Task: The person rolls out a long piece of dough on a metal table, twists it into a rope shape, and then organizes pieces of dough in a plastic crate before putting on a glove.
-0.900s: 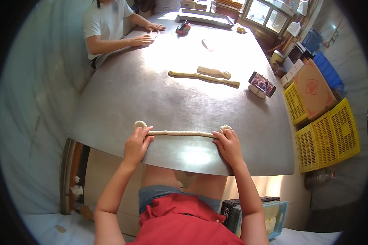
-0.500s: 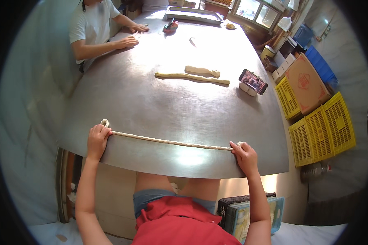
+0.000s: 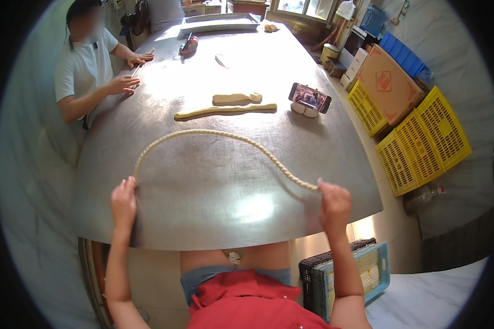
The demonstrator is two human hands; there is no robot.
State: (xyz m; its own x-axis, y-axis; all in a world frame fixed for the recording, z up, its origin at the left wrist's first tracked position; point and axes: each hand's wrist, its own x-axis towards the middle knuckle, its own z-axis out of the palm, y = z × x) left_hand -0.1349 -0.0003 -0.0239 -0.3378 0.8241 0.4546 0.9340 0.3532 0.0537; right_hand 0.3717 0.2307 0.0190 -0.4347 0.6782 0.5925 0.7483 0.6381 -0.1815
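A long twisted rope of dough (image 3: 225,134) arcs away from me over the metal table, bowed toward the far side. Its left end is pinched in my left hand (image 3: 124,204), close to the table's left front. My right hand (image 3: 335,205) grips the other end, a little above the tabletop at the right, where the rope casts a shadow. Beyond the arc lie a long plain strip of dough (image 3: 225,112) and a shorter, thicker piece of dough (image 3: 236,98), side by side.
A phone (image 3: 310,98) leans on a white stand on the metal table (image 3: 203,219). Across the left side, a person in a white shirt (image 3: 88,66) handles a thin strip. Yellow crates (image 3: 422,142) stand beyond the right edge; a crate (image 3: 346,279) sits by my right leg.
The dough rope went from a taut straight line to a wide arc bowed away from me. My right hand has lifted slightly. The view has shifted, showing more of the other person.
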